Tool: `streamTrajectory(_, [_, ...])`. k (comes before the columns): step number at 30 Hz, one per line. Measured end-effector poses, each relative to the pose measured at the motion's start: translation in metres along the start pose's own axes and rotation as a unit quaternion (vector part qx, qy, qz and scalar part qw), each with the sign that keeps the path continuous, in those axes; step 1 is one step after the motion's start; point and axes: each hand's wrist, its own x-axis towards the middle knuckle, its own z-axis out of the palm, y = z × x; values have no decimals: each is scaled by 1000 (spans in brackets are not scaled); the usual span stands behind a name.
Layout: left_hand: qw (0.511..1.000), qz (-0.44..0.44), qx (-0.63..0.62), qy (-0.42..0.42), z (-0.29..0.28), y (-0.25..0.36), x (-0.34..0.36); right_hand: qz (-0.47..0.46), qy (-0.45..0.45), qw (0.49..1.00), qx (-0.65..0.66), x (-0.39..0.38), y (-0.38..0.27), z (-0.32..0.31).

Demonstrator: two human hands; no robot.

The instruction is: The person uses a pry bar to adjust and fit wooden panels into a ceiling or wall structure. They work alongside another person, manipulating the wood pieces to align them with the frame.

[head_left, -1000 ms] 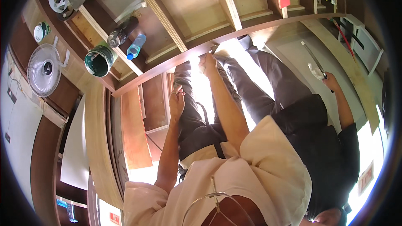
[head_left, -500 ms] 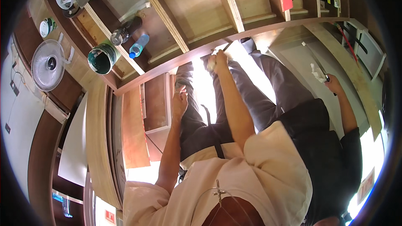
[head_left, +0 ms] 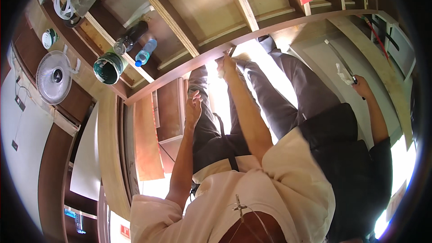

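Note:
My right hand is closed at the brown front edge of the wooden frame. A thin, dark-tipped tool sticks out past its fingers, and something pale shows at its near side; the tool's kind is hard to make out. My left hand hangs to the left, below the frame edge, with its fingers loosely bent and apart and nothing visible in them. At the right, a co-worker's hand grips a long, thin-bladed tool with a white wad against it.
Within the frame's bays lie a blue-capped bottle, a dark bottle and an open green-white bucket. A fan stands at the left. Wooden boards lean nearby. The co-worker's legs are close on my right.
My right hand has shifted slightly left and turned, bringing the tool closer to the frame edge. My left hand's fingers have loosened. The co-worker's hand has barely moved.

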Motion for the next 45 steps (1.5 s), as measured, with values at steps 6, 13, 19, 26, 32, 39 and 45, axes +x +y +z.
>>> streamTrajectory(6, [994, 71, 73, -28, 4, -6, 12, 19, 7, 995, 95, -24, 9, 19])
streamTrajectory(13, [996, 33, 81, -19, 2, -3, 11, -55, -61, 994, 68, -64, -53, -19])
streamTrajectory(19, [999, 21, 21, -39, 7, -2, 20, -7, -56, 995, 85, -36, -59, -29])
streamTrajectory(26, [993, 48, 94, -61, 17, -1, 19, -1, -59, 998, 13, -24, -62, -26])
streamTrajectory(32, [994, 47, 87, -46, 19, 9, 25, -144, -11, 989, 28, -42, -108, -28])
streamTrajectory(39, [998, 19, 51, -43, 19, 2, 15, -68, -22, 997, 10, -58, -72, -37])
streamTrajectory(45, [992, 53, 89, -78, 14, 28, 30, 6, -50, 998, 24, 20, 21, -2])
